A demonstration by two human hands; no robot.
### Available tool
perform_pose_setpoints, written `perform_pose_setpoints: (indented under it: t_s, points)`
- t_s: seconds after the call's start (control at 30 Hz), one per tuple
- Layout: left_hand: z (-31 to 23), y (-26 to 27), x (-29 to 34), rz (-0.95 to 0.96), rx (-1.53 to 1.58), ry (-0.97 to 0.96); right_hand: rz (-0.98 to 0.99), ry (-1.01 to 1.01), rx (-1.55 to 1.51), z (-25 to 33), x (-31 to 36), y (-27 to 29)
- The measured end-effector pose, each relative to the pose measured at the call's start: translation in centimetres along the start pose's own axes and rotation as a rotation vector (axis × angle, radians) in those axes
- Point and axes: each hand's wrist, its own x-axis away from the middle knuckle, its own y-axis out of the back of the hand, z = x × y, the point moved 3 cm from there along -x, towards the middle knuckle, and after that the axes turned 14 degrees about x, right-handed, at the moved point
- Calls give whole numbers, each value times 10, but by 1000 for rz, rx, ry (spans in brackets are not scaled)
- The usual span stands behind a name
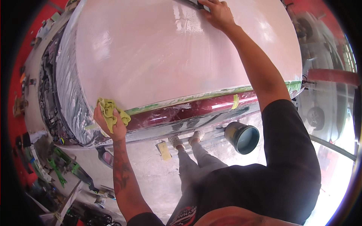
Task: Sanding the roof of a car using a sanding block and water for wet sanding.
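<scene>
A broad car roof [162, 56] coated in pale pink primer lies in front of me, its surface wet and shiny. At the far edge of the view my right hand [220, 16] grips a dark, flat sanding block [194, 3] against it; the top of the picture cuts off part of the block. My left hand [116, 126] is at the roof's near left corner, its fingers closed round a crumpled yellow-green cloth [109, 112]. Green masking tape [169, 101] runs along the roof's near edge, above a dark red painted strip [177, 110].
Clear plastic sheeting [71, 75] covers the car's left side. By my feet stand a dark bucket of cloudy liquid [247, 140] and a small yellow block [164, 151]. A side mirror [107, 158] juts out near my left forearm. Car parts clutter the left floor; another vehicle [320, 109] is at right.
</scene>
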Motion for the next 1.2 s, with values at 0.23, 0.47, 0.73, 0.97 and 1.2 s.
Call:
perform_pose_setpoints:
  t_s: [0.23,0.47,0.73,0.97,1.2]
  points:
    - [-3,5,-1,-5,32,-11,-140,-46,-39,78,42,22]
    - [11,5,6,4,2,42,-6,376,-166,199,169,57]
    - [3,1,2,-28,52,34,-97,-126,168,99,4,21]
    - [10,6,10,-25,36,48,-37,420,-134,250,164,52]
    - [3,3,4,-13,17,56,-27,32,215,99,-28,11]
